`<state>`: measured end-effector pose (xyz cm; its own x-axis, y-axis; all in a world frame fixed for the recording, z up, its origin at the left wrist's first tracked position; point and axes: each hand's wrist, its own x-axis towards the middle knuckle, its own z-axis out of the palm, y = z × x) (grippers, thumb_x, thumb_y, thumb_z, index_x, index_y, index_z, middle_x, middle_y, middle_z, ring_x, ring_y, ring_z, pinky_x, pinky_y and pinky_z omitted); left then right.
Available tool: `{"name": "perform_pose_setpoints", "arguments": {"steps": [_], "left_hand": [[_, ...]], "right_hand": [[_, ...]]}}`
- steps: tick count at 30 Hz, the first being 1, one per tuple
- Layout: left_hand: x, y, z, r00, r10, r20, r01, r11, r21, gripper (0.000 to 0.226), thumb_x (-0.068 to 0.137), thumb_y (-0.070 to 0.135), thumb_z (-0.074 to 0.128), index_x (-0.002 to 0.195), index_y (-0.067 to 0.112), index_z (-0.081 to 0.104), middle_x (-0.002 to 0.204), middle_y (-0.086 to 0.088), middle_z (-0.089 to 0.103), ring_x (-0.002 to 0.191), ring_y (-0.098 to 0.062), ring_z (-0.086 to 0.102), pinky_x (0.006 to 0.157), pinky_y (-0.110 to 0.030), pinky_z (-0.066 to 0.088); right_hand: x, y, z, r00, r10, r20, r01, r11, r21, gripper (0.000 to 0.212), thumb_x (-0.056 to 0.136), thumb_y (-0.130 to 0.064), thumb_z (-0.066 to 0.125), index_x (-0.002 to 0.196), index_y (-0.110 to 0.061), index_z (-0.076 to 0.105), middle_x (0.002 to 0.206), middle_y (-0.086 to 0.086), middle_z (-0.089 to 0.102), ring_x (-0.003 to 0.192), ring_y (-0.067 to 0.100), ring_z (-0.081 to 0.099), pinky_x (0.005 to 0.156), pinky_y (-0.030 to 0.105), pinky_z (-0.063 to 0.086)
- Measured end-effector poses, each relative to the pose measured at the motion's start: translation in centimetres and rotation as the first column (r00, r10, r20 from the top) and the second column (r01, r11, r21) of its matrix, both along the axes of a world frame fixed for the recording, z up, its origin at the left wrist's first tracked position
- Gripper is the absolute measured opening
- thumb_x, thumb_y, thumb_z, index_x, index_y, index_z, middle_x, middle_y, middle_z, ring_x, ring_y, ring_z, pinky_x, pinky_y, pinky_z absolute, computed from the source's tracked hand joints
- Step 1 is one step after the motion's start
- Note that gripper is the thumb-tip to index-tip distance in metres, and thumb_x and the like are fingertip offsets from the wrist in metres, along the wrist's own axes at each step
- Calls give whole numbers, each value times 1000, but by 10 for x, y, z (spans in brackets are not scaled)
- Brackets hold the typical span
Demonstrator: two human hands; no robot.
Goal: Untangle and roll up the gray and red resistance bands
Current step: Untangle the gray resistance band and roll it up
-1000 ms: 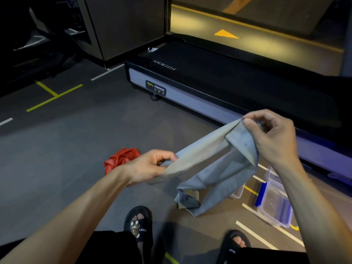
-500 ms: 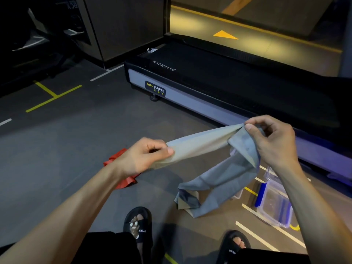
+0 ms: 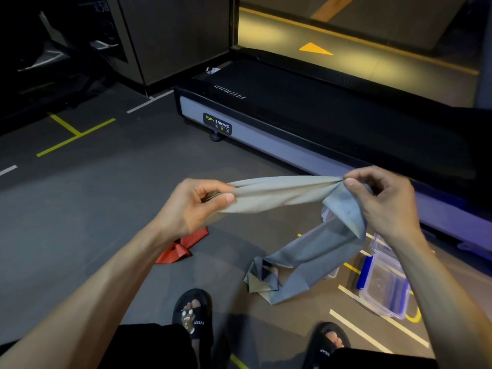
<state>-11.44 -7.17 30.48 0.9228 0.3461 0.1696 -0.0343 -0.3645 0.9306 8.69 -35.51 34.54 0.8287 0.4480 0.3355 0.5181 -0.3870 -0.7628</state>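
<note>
— Dark grey gym flooring (image 3: 87,209) runs under everything, marked with yellow and white lines. What are the hands doing?

— Left hand (image 3: 194,206) has its fingers curled and thumb pressed down, pinching one end of the thin grey stretchy resistance band (image 3: 282,194). Right hand (image 3: 383,201) pinches the same band between thumb and forefinger, the other fingers bent loosely above. Both grip it; neither lies slack.

— And the band between them?

— Drawn almost level from one hand to the other, bunched into folds at each pinch. From the right hand the rest drops in a loose loop, twisted at its lowest end, which hangs above the floor in front of the person's feet. Whether that end touches the floor, I cannot tell.

— The red one?

— Crumpled red resistance band (image 3: 183,249) lies on the floor below the left wrist, partly hidden by the forearm, well apart from the grey one.

— How much room around them?

— Open floor spreads to the left and ahead of the left hand. To the right and ahead, the long black treadmill deck with its pale grey side rail (image 3: 292,153) closes that side; the right hand is seen against its edge. Below the right forearm sits a clear plastic box with blue clips (image 3: 383,286) on the floor, near the hanging loop. Two black slide sandals (image 3: 194,315) show at the bottom edge.
</note>
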Motion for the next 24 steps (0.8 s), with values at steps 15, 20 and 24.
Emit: {"name": "perform_pose_setpoints", "arguments": {"steps": [15, 20, 24], "left_hand": [[1, -3, 6, 998, 34, 50, -28, 993, -119, 26, 94, 30, 65, 114, 15, 59, 65, 2, 56, 56, -8, 46, 53, -20, 39], [0, -2, 6, 999, 39, 18, -37, 998, -58, 19, 94, 32, 66, 106, 17, 68, 69, 3, 62, 62, -8, 52, 59, -24, 42], [0, 0, 8, 997, 68, -34, -68, 998, -6, 19, 89, 37, 69, 95, 19, 71, 73, 4, 71, 64, -8, 58, 63, -27, 44]], "right_hand": [[-1, -3, 2, 1000, 12, 29, -11, 999, -38, 13, 94, -16, 72, 97, -29, 73, 96, -18, 70, 97, 2, 65, 92, 35, 54], [-1, -3, 2, 1000, 18, 25, -17, 1000, -26, 14, 94, -15, 72, 96, -29, 73, 95, -19, 71, 96, 0, 65, 90, 31, 52], [-1, -3, 2, 999, 16, 32, -15, 1000, -25, 13, 94, -15, 72, 97, -28, 73, 96, -18, 71, 96, 1, 65, 89, 28, 51]]}}
